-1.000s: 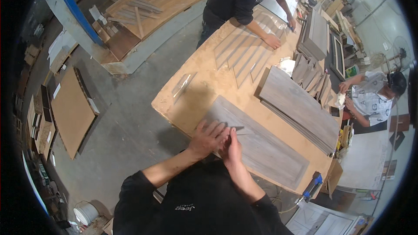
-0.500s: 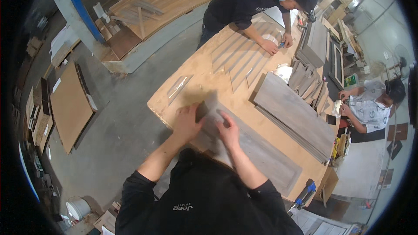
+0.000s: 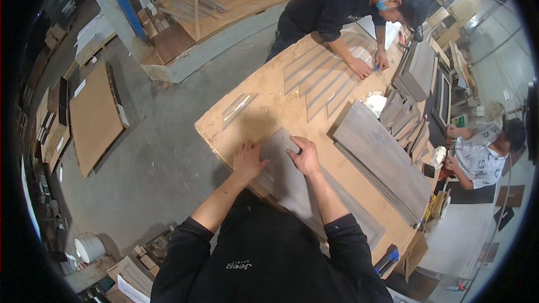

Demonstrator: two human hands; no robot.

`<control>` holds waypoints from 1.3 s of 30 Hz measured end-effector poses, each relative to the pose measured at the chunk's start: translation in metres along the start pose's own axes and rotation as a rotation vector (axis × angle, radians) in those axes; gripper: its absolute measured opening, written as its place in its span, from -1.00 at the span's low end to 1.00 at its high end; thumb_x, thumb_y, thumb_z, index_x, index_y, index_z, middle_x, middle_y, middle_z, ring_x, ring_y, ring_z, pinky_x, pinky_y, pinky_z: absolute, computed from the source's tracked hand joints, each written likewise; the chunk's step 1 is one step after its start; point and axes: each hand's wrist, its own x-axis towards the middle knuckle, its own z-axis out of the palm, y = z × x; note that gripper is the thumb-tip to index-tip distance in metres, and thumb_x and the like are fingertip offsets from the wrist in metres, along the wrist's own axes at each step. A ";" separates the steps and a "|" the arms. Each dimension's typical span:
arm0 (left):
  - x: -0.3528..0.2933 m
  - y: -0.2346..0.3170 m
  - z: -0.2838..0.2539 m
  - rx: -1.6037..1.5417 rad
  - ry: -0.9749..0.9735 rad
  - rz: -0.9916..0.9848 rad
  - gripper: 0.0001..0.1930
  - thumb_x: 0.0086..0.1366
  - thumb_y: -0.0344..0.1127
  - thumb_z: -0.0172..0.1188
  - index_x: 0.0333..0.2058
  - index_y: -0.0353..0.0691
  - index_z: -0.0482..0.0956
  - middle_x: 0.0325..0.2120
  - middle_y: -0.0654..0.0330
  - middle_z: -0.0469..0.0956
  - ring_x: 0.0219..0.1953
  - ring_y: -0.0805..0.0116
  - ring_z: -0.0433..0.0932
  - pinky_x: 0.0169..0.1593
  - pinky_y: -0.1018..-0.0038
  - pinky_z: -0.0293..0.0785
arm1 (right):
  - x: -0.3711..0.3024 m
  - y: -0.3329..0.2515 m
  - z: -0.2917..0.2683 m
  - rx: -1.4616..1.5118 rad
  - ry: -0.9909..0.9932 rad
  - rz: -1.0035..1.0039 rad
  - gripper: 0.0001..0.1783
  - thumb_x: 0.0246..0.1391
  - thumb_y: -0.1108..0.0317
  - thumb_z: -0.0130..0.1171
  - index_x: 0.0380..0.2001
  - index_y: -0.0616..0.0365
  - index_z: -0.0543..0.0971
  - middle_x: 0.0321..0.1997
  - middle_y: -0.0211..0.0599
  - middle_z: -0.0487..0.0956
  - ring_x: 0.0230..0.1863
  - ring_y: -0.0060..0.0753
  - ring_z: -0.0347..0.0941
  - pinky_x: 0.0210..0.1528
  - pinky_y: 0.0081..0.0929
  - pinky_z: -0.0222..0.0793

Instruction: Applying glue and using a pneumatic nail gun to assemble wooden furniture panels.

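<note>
A grey wood-grain cabinet door panel (image 3: pixel 287 182) lies at the near edge of the workbench, partly over another grey framed panel (image 3: pixel 355 207). My left hand (image 3: pixel 248 161) rests at the upper panel's left edge, fingers stretched and thumb apart. On the opposite side, my right hand (image 3: pixel 305 157) grips the panel's edge near its far corner, thumb over the top face and fingers curled. The panel's near end is hidden by my body.
Grey boards (image 3: pixel 382 163) are stacked to the right. Slim strips (image 3: pixel 325 76) lie before a masked co-worker (image 3: pixel 337 8); a small strip piece (image 3: pixel 240 109) lies nearer. A blue clamp (image 3: pixel 387 259) sits at the bench's right end. Another person (image 3: pixel 480 148) works at right.
The grey door panel was tilted up between my hands; it now lies flatter over the lower panel. Both hands have spread to its two sides. The whole view has shifted slightly.
</note>
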 end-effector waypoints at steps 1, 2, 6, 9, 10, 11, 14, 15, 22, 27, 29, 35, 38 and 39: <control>0.000 0.001 0.000 0.002 -0.001 -0.002 -0.32 0.14 0.00 0.44 0.22 -0.07 0.51 0.05 0.03 0.47 0.13 0.00 0.50 0.14 0.04 0.48 | 0.000 0.001 0.002 0.003 0.026 0.002 -0.50 -0.08 0.33 0.46 0.02 0.10 0.69 0.12 -0.11 0.65 -0.08 -0.02 0.57 0.07 -0.22 0.50; 0.001 0.002 0.000 0.003 -0.003 0.009 -0.31 0.14 0.03 0.44 0.23 -0.05 0.51 0.05 0.04 0.47 0.14 0.00 0.50 0.14 0.04 0.48 | -0.001 0.003 0.003 0.006 0.052 0.004 -0.53 -0.09 0.32 0.46 -0.02 0.06 0.71 0.11 -0.18 0.66 -0.02 0.04 0.55 0.13 -0.18 0.47; 0.002 0.010 -0.004 0.025 -0.016 -0.004 -0.32 0.17 0.06 0.41 0.23 -0.06 0.50 0.07 0.05 0.47 0.17 -0.01 0.49 0.14 0.05 0.48 | -0.004 0.004 0.005 -0.036 0.084 -0.015 -0.52 -0.09 0.31 0.47 -0.01 0.04 0.71 0.12 -0.19 0.66 0.01 0.02 0.54 0.15 -0.19 0.47; 0.005 0.004 0.001 0.048 -0.038 0.035 -0.33 0.18 0.01 0.42 0.20 -0.14 0.49 0.11 -0.04 0.47 0.17 -0.06 0.49 0.16 0.07 0.50 | -0.005 0.005 0.007 -0.067 0.109 -0.030 -0.51 -0.09 0.31 0.47 0.01 0.00 0.70 0.13 -0.22 0.65 0.06 0.00 0.53 0.18 -0.20 0.46; 0.004 0.002 0.003 0.050 -0.040 0.034 -0.33 0.18 0.01 0.42 0.20 -0.14 0.49 0.11 -0.04 0.47 0.17 -0.06 0.49 0.16 0.07 0.50 | -0.005 0.005 0.006 -0.072 0.095 -0.016 -0.51 -0.09 0.30 0.46 0.01 -0.02 0.70 0.13 -0.24 0.65 0.09 -0.01 0.52 0.20 -0.20 0.45; 0.003 0.001 0.005 0.043 -0.008 0.063 -0.35 0.19 0.01 0.41 0.19 -0.16 0.50 0.10 -0.04 0.47 0.17 -0.07 0.49 0.16 0.07 0.50 | -0.004 0.005 0.006 -0.078 0.081 -0.001 -0.50 -0.09 0.30 0.46 0.02 -0.04 0.70 0.14 -0.26 0.65 0.11 -0.01 0.51 0.22 -0.20 0.44; 0.004 -0.003 0.007 0.045 0.027 0.106 -0.37 0.21 0.01 0.40 0.17 -0.18 0.51 0.10 -0.03 0.47 0.17 -0.07 0.49 0.16 0.08 0.50 | -0.002 0.003 0.005 -0.085 0.071 -0.009 -0.50 -0.09 0.29 0.46 0.02 -0.06 0.70 0.14 -0.28 0.65 0.12 -0.01 0.51 0.23 -0.20 0.44; 0.004 -0.003 0.007 0.055 0.030 0.121 -0.38 0.22 0.01 0.39 0.17 -0.19 0.51 0.10 -0.02 0.47 0.16 -0.06 0.49 0.16 0.08 0.51 | -0.002 0.002 0.004 -0.085 0.072 -0.010 -0.50 -0.09 0.29 0.46 0.02 -0.06 0.70 0.14 -0.28 0.65 0.12 -0.01 0.51 0.23 -0.20 0.44; 0.004 -0.018 0.007 0.000 0.073 0.251 -0.30 0.19 0.06 0.41 0.19 -0.25 0.48 0.09 0.01 0.47 0.18 -0.01 0.46 0.20 0.15 0.47 | -0.005 -0.004 -0.006 -0.050 0.017 0.000 -0.47 -0.07 0.31 0.44 0.06 -0.02 0.68 0.13 -0.18 0.65 0.11 0.03 0.53 0.23 -0.16 0.44; -0.009 -0.042 -0.003 -0.284 -0.104 0.237 -0.15 0.11 0.09 0.46 0.33 -0.12 0.39 0.19 -0.06 0.42 0.26 -0.06 0.37 0.32 0.14 0.35 | -0.065 -0.011 -0.047 0.028 0.173 0.077 -0.45 0.02 0.32 0.40 0.14 0.07 0.63 0.15 -0.04 0.61 0.18 0.02 0.50 0.27 -0.21 0.38; -0.019 -0.046 -0.020 -0.156 -0.136 0.375 -0.15 0.09 0.05 0.48 0.34 -0.06 0.39 0.22 -0.07 0.40 0.26 -0.06 0.37 0.33 0.14 0.34 | -0.127 -0.004 -0.084 0.026 0.248 0.277 -0.51 0.07 0.38 0.34 0.12 0.11 0.63 0.15 -0.06 0.61 0.22 -0.05 0.49 0.28 -0.19 0.37; 0.003 -0.056 -0.022 0.032 -0.237 0.634 -0.11 -0.06 -0.22 0.56 0.33 0.11 0.42 0.21 -0.06 0.39 0.23 -0.11 0.39 0.29 0.12 0.40 | -0.390 0.080 -0.136 -0.467 0.668 0.773 -0.46 0.02 0.36 0.37 0.13 0.17 0.60 0.25 0.08 0.50 0.31 0.06 0.39 0.39 -0.15 0.26; 0.006 -0.055 -0.023 0.018 -0.271 0.617 -0.09 -0.06 -0.37 0.58 0.34 0.00 0.40 0.23 -0.07 0.34 0.26 -0.08 0.36 0.30 0.17 0.41 | -0.466 0.076 -0.144 -0.425 0.635 0.977 -0.36 -0.02 0.26 0.32 0.21 0.05 0.56 0.35 0.22 0.38 0.40 0.21 0.28 0.44 -0.03 0.19; 0.007 -0.058 -0.022 0.044 -0.283 0.611 -0.07 -0.07 -0.42 0.58 0.34 -0.07 0.38 0.27 -0.07 0.30 0.28 -0.08 0.33 0.32 0.19 0.38 | -0.475 0.075 -0.142 -0.284 0.641 0.972 -0.35 -0.02 0.26 0.30 0.23 0.02 0.55 0.36 0.24 0.37 0.42 0.23 0.25 0.45 -0.04 0.17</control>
